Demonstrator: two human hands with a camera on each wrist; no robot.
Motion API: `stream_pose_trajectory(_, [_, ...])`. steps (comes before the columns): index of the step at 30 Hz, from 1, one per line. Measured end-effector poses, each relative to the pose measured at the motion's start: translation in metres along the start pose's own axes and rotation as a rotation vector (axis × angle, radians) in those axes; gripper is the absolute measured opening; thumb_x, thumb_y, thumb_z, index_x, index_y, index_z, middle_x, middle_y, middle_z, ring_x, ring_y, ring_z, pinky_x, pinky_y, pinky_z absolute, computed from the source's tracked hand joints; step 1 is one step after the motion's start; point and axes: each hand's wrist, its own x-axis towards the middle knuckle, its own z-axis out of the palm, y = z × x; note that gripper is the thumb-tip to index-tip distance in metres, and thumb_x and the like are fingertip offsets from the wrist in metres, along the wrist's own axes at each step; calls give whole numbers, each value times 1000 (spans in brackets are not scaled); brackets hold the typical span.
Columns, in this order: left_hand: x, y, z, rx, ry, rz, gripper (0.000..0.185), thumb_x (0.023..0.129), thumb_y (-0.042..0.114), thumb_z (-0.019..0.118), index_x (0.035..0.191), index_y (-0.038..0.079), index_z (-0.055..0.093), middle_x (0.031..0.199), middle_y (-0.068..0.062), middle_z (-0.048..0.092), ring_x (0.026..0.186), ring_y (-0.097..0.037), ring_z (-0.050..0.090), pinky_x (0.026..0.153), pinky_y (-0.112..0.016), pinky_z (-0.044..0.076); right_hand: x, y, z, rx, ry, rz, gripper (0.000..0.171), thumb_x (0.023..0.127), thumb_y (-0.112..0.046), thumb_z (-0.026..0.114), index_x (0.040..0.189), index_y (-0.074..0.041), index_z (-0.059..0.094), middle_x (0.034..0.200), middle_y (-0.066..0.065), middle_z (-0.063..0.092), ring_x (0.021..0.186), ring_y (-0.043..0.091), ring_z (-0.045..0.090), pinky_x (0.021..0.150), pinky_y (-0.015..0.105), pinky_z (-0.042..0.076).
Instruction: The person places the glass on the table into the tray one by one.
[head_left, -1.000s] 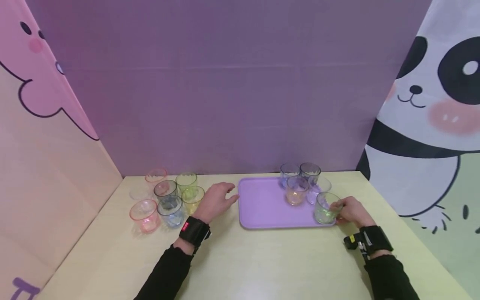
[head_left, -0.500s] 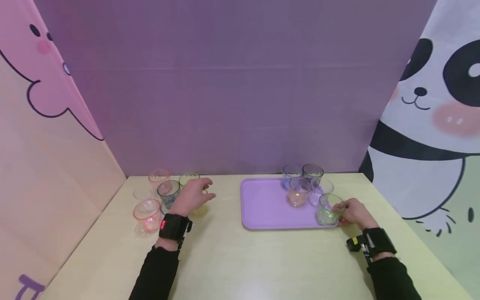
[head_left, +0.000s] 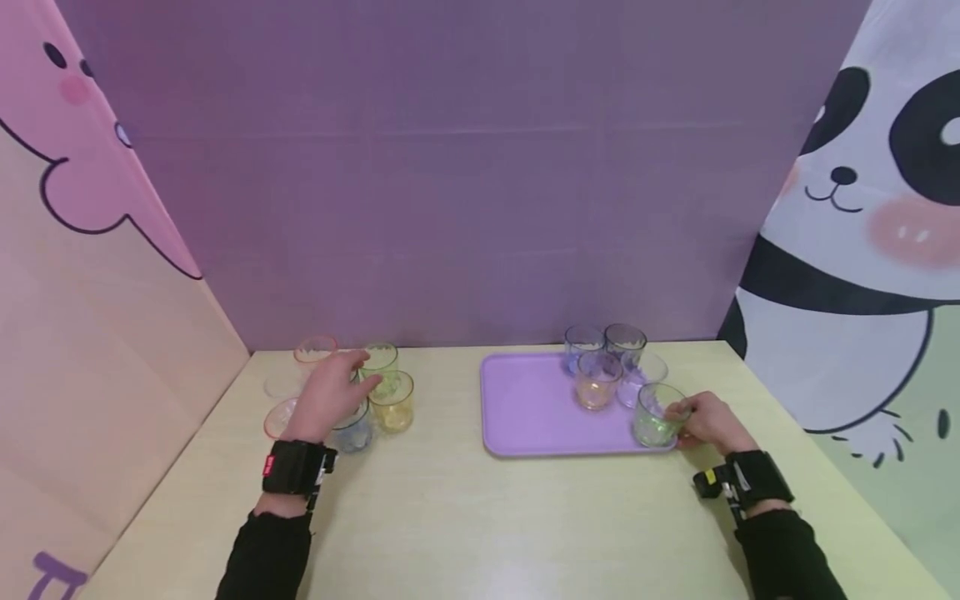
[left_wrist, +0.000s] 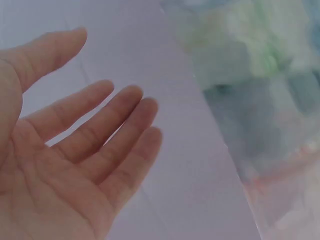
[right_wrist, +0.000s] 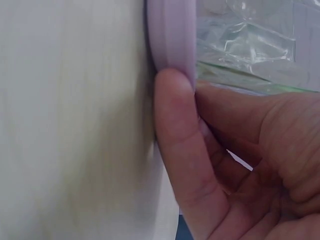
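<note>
On the left of the table stands a group of tinted glasses, including a yellow glass (head_left: 392, 402), a blue glass (head_left: 352, 427) and a green glass (head_left: 379, 360). My left hand (head_left: 330, 398) hovers over this group with fingers extended, palm bare in the left wrist view. It hides some glasses. My right hand (head_left: 712, 423) pinches the edge of the purple tray (head_left: 525, 417) at its front right corner, thumb above and a finger (right_wrist: 177, 120) against the rim. Right beside that thumb stands a light green glass (head_left: 654, 421) on the tray; whether they touch is unclear.
Further glasses stand at the tray's right side: an orange one (head_left: 597, 385), a purple one (head_left: 637, 385), a blue one (head_left: 581, 346) and a dark one (head_left: 626, 343). A purple backdrop (head_left: 465, 183) rises behind the table (head_left: 480, 525); printed panels flank both sides.
My left hand has moved left from beside the tray to over the group of glasses, uncovering the yellow glass. My right hand and the light green glass have stayed in place.
</note>
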Motion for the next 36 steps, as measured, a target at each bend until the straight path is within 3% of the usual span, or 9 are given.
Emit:
stream_pose_trajectory(4, [-10, -14, -6, -1, 29, 20, 42, 95, 19, 62, 127, -8, 58, 122, -28, 63, 112, -44, 60, 92, -57, 49, 0, -2, 0, -10, -3, 2, 47, 64, 17, 62, 110, 18, 63, 119, 39, 58, 59, 15, 66, 56, 31, 59])
stream_pose_trajectory(9, [-24, -32, -24, -45, -26, -3, 50, 99, 31, 58, 133, -6, 54, 128, -28, 60, 116, -44, 57, 94, -59, 46, 0, -3, -1, -4, -9, 7, 48, 63, 17, 62, 110, 18, 63, 120, 39, 58, 60, 15, 66, 56, 31, 59])
stream_pose_trajectory(13, [-29, -44, -37, -39, -86, -57, 54, 97, 40, 59, 132, -1, 57, 126, -25, 62, 116, -44, 56, 92, -59, 46, 1, -3, -3, 1, -3, -2, 46, 64, 18, 61, 110, 19, 62, 120, 39, 57, 60, 15, 66, 56, 31, 59])
stream_pose_trajectory(19, [-35, -55, -50, 22, -185, -174, 67, 90, 43, 67, 131, -8, 52, 129, -33, 54, 116, -48, 51, 90, -60, 47, -1, -3, -3, -4, -10, 20, 46, 65, 17, 62, 111, 18, 62, 120, 39, 57, 60, 14, 66, 57, 31, 59])
stream_pose_trajectory(23, [-39, -61, -51, 85, -270, -242, 78, 83, 46, 73, 134, -7, 48, 127, -35, 47, 112, -46, 47, 84, -57, 49, 0, -4, -3, -8, -13, 29, 47, 65, 17, 63, 112, 18, 62, 121, 39, 57, 61, 14, 65, 57, 30, 59])
stream_pose_trajectory(27, [-40, -67, -49, 109, -332, -247, 78, 75, 44, 81, 129, -4, 52, 119, -31, 51, 107, -43, 46, 77, -52, 51, 0, -2, -2, -6, -13, 29, 46, 66, 17, 63, 112, 18, 62, 122, 39, 57, 61, 14, 65, 58, 30, 59])
stream_pose_trajectory(31, [-39, -70, -46, 75, -371, -265, 75, 70, 36, 86, 125, -2, 53, 113, -26, 54, 104, -41, 43, 72, -47, 51, 0, -1, -1, -1, -8, 32, 45, 66, 18, 62, 111, 18, 62, 121, 39, 57, 61, 14, 65, 58, 30, 59])
stream_pose_trajectory(36, [-40, -70, -46, 9, -390, -276, 75, 71, 25, 87, 127, -6, 49, 116, -27, 57, 104, -40, 49, 76, -49, 50, 1, -2, -1, 2, -8, 27, 46, 66, 18, 61, 112, 18, 62, 122, 40, 56, 61, 14, 65, 58, 31, 59])
